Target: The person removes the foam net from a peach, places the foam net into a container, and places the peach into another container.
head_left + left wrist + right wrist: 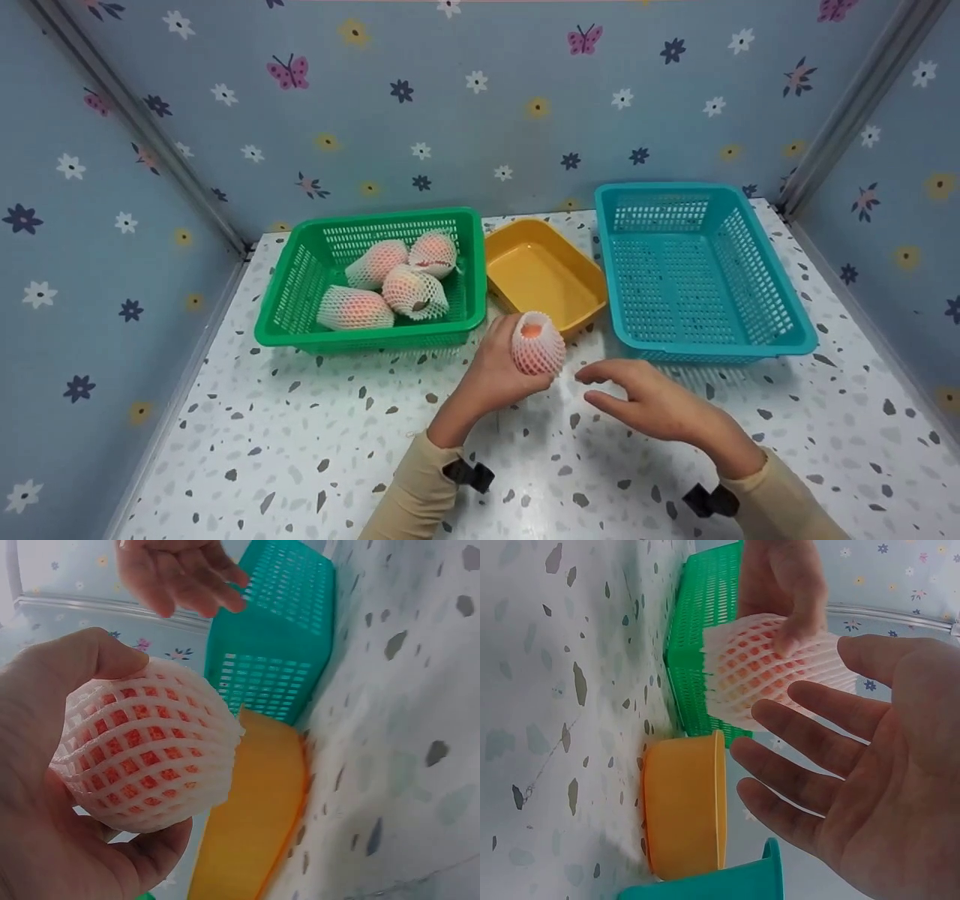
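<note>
My left hand (505, 367) grips a round reddish fruit in a white foam net (538, 346), its thumb and fingers curled round the sides. The net hides most of the skin, so its exact kind is unclear. The fruit is held above the table, in front of the yellow tray (536, 274). To its right, my right hand (649, 397) is apart from it, fingers spread and holding nothing. In the right wrist view, the open palm (900, 757) faces the netted fruit (761, 671). Several more netted fruits (356, 309) lie in the green basket (367, 341) at the left.
A blue-green basket (712, 351) with nothing in it stands at the right, beside the yellow tray. All the containers line up near the flowered back wall (450, 127). Side panels enclose the white speckled table (337, 442) on the left and right.
</note>
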Action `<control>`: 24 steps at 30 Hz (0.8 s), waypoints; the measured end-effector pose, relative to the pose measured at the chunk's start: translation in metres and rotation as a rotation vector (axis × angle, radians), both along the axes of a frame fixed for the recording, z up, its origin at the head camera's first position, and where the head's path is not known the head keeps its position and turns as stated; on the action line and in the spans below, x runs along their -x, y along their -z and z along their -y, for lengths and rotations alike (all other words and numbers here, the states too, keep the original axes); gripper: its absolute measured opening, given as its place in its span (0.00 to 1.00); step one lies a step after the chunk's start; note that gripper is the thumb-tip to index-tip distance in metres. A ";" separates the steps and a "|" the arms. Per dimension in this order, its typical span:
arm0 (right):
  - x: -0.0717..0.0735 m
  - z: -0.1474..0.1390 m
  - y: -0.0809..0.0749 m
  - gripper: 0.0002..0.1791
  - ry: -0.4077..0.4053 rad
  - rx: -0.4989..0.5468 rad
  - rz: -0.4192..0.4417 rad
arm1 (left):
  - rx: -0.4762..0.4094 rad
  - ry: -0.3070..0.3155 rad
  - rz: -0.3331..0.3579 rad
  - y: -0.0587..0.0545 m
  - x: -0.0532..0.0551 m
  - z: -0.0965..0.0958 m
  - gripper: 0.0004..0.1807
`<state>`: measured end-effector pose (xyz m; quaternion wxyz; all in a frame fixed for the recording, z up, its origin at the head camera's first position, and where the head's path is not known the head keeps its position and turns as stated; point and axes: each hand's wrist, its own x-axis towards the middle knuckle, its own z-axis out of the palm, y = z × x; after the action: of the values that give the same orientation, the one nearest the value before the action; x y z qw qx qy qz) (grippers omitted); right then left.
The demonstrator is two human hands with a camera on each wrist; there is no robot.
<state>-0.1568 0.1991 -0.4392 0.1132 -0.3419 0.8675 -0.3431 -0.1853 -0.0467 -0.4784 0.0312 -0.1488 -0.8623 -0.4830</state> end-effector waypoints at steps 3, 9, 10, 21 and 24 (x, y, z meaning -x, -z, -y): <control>0.001 0.000 0.001 0.19 -0.004 0.019 -0.013 | -0.002 0.025 0.008 0.009 0.000 -0.004 0.44; 0.003 0.001 0.002 0.18 -0.009 0.019 -0.024 | -0.024 0.026 0.022 0.024 0.001 -0.008 0.44; 0.002 0.000 0.003 0.18 -0.007 0.017 -0.023 | -0.025 0.023 0.031 0.026 0.001 -0.009 0.44; 0.002 -0.002 0.011 0.17 0.002 0.021 -0.001 | -0.003 0.041 0.160 0.042 0.001 -0.015 0.46; 0.002 -0.002 0.012 0.17 0.010 0.031 -0.008 | -0.018 0.043 0.162 0.043 0.002 -0.016 0.46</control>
<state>-0.1589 0.2015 -0.4512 0.1028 -0.3404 0.8643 -0.3557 -0.1873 -0.0310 -0.5217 -0.0478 -0.1277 -0.8541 -0.5019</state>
